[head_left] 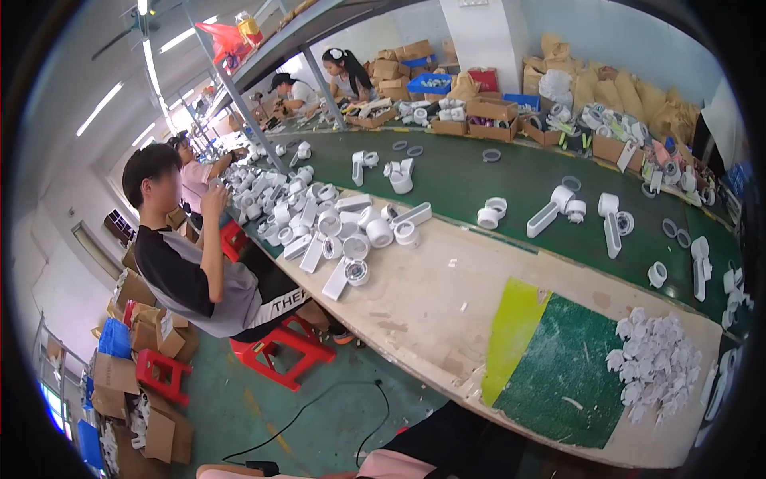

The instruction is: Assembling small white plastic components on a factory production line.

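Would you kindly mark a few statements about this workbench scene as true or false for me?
1. A heap of small white parts lies at the right end of the bench. True.
2. The conveyor belt behind the bench is bright red. False: it is dark green.
3. A person in a black and grey shirt sits on a red stool. True.
4. The camera wearer's hands are at work among the white parts. False: neither hand is in view.
5. The mat on the bench is green with a yellow strip beside it. True.
6. The cardboard boxes beyond the belt are stacked on the floor under the bench. False: they stand along the belt's far side.
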The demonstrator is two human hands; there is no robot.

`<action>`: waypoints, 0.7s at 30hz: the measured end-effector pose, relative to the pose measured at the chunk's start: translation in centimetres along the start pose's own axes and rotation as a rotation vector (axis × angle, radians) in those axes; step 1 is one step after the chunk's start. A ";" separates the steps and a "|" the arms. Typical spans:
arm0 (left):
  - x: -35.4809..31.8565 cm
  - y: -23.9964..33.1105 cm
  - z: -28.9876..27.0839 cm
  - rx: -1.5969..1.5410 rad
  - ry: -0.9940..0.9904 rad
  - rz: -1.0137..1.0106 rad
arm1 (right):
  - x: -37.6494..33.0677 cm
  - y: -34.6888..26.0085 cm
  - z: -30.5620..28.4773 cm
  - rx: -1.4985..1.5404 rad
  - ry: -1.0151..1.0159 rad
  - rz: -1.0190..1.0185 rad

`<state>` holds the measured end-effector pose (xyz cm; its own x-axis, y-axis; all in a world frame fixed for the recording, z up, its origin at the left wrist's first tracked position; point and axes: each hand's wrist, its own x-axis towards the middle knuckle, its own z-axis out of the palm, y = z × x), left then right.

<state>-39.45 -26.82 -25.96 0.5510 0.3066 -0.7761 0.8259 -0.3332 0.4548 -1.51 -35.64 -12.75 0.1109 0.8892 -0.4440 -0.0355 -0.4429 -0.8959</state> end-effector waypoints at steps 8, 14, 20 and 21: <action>-0.6 -1.8 10.1 -0.198 0.094 -0.108 | -1.2 1.7 2.6 -0.040 -0.105 0.083; -1.2 -3.5 13.5 -0.323 0.204 -0.224 | -0.6 3.0 4.5 -0.052 -0.211 0.104; -2.8 -4.7 15.0 -0.409 0.089 -0.363 | -1.1 4.4 5.8 -0.053 -0.286 0.164; -3.7 -5.0 15.1 -0.474 0.034 -0.369 | -1.3 4.7 6.1 -0.051 -0.296 0.177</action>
<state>-47.38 -39.75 -31.97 0.2146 0.3573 -0.9090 0.9224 0.2320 0.3090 -7.87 -38.21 -16.48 -0.1860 0.7893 -0.5851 0.0218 -0.5921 -0.8056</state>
